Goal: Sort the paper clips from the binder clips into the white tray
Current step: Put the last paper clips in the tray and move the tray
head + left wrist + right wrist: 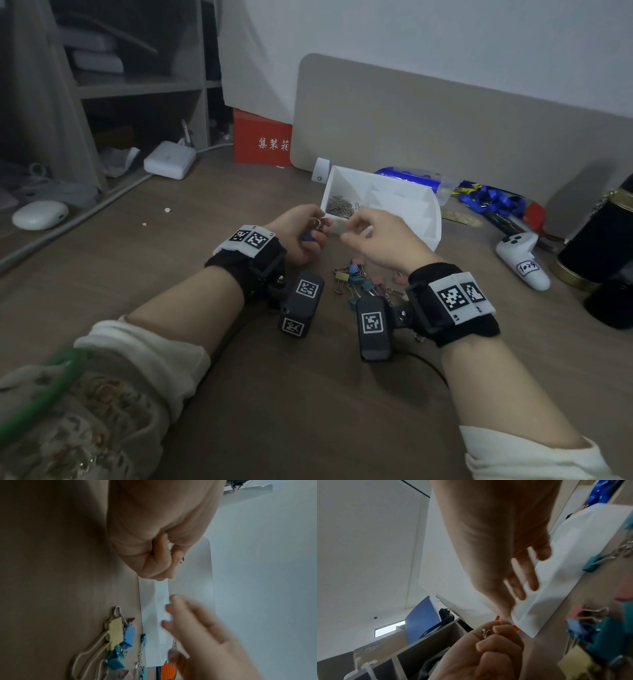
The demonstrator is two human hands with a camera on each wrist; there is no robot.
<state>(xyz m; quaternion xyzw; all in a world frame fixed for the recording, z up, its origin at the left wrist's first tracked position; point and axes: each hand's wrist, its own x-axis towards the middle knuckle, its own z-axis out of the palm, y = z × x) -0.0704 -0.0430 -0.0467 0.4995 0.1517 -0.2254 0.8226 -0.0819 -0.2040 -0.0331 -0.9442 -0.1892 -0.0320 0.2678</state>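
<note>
The white tray (433,222) stands at mid table, with a heap of paper clips (340,207) in its left compartment. My left hand (317,233) hovers at the tray's near left corner, its fingers curled round a blue binder clip (308,237) whose wire loops (485,633) stick out. My right hand (346,231) reaches in from the right with fingers stretched out, its index tip touching the left hand's fingers (498,628). I see nothing held in it. Loose coloured binder clips (359,279) lie on the table under my wrists.
A white controller (524,260), a black and gold canister (603,240) and blue lanyards (493,198) crowd the right side. A beige divider panel (445,113) stands behind the tray. A red box (262,142), white charger (169,159) and earbud case (40,214) sit far left.
</note>
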